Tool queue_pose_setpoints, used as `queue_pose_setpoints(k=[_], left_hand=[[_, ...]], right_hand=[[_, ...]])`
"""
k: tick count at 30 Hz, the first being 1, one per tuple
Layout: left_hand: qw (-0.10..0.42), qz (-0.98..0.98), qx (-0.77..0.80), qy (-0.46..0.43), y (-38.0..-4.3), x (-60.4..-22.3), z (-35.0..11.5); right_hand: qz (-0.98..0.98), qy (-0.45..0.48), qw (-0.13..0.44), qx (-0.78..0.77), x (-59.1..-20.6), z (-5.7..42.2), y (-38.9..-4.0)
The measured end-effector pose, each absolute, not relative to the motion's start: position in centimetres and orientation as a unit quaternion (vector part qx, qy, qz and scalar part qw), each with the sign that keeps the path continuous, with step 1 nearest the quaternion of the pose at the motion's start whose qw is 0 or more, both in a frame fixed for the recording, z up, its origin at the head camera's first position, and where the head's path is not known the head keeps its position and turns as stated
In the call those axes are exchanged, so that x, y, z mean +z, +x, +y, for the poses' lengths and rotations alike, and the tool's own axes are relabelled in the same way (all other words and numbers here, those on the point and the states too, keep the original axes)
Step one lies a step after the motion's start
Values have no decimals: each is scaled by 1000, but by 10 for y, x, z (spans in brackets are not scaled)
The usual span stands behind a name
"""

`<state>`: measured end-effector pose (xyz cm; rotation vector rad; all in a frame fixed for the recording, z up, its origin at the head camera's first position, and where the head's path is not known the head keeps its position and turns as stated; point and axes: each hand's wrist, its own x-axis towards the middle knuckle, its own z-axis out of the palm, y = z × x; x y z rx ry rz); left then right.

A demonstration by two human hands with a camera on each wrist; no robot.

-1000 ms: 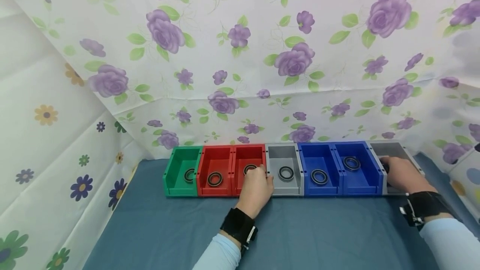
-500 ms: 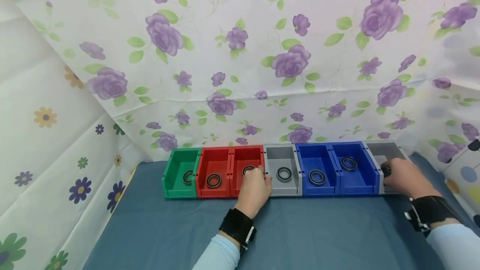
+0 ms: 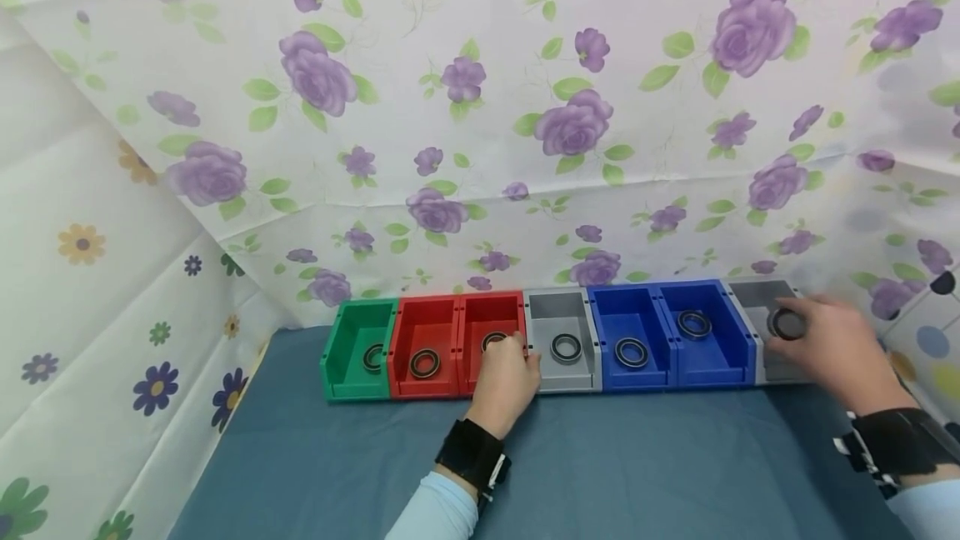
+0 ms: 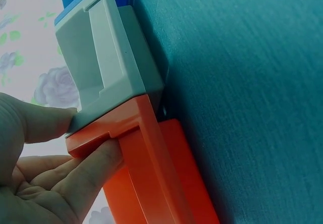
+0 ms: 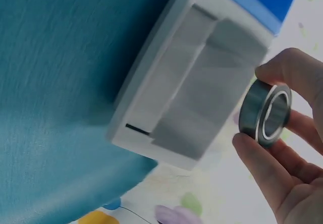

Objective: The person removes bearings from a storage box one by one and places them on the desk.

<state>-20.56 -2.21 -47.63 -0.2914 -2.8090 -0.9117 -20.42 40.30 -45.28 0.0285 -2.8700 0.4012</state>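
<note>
My right hand (image 3: pixel 843 348) pinches a ball bearing (image 3: pixel 787 324) between thumb and fingers over the grey bin (image 3: pixel 759 300) at the right end of the row. In the right wrist view the bearing (image 5: pixel 251 110) is tilted, its bore showing, apart from that bin. My left hand (image 3: pixel 504 373) grips the side wall where the right red bin (image 3: pixel 480 315) meets the middle grey bin (image 3: pixel 561 307). The left wrist view has the thumb (image 4: pixel 50 123) on the grey side and a finger inside the red bin. Behind that hand, a bearing (image 3: pixel 486 340) lies partly hidden in the red bin.
Single bearings also lie in the green bin (image 3: pixel 363 319), the left red bin (image 3: pixel 427 319), the middle grey bin and both blue bins (image 3: pixel 622 311). The row stands on a blue-green cloth (image 3: pixel 637 457), against a floral curtain (image 3: pixel 450 132).
My right hand has lifted the bearing from low in the right grey bin and drawn it up and rightward. My left hand keeps its grip on the bin wall.
</note>
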Motion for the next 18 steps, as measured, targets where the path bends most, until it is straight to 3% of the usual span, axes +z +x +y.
queue_pose_setpoints(k=[14, 18], left_hand=[[102, -939, -312, -99, -205, -479, -22], [103, -937, -317, -101, -205, -479, -22]], right_hand=[[-961, -30, 234, 143, -444, 376, -156], [-959, -32, 238, 151, -449, 373, -143]])
